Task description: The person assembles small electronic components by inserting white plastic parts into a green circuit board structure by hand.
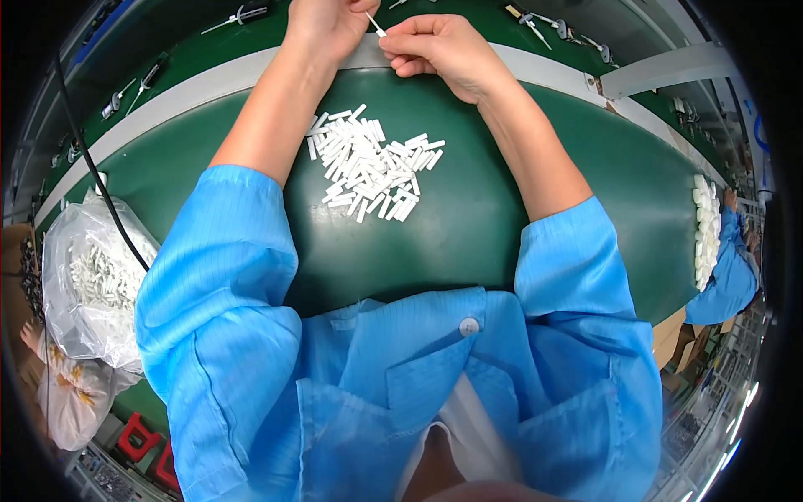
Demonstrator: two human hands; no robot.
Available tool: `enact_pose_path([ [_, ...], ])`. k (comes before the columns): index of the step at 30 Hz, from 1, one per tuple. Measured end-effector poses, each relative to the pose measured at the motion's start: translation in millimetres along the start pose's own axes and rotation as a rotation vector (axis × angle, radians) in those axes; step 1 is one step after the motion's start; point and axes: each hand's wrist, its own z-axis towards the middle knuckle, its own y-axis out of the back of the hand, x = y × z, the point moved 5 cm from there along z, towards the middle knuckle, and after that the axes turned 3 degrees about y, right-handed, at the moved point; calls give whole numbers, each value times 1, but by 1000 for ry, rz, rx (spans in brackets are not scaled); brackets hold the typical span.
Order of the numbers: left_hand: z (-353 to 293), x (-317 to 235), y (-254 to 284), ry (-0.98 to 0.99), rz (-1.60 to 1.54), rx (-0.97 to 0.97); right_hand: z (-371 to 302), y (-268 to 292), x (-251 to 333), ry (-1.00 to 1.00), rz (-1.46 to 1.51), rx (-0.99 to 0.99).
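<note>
At the top of the head view, my right hand (439, 52) pinches a small, slim white piece (378, 28) between thumb and fingertips. The piece tapers to a thin tip that points up toward my left hand (324, 27). My left hand is beside it with curled fingers, partly cut off by the upper edge, so what it grips is hidden. Between my forearms, a loose pile of short white sticks (368, 163) lies on the green work surface (410, 259). Neither hand touches the pile.
A clear plastic bag (63, 293) full of white pieces sits at the left, near a black cable (92, 167). Pen-like tools (247, 14) lie beyond a pale rail (213, 79). At far right, a person in blue (729, 276) is near stacked white pieces (705, 226).
</note>
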Motion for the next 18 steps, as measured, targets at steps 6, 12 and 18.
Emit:
enact_pose_path([
  [6,-11,9,-3,15,22,-16,3,-1,-5,23,54,-28],
  [12,-42,34,-22,-30,98,-167,-2,10,15,350,-30,-327],
  [18,-39,39,-15,-53,31,-193,-36,-11,60,921,-797,-422],
])
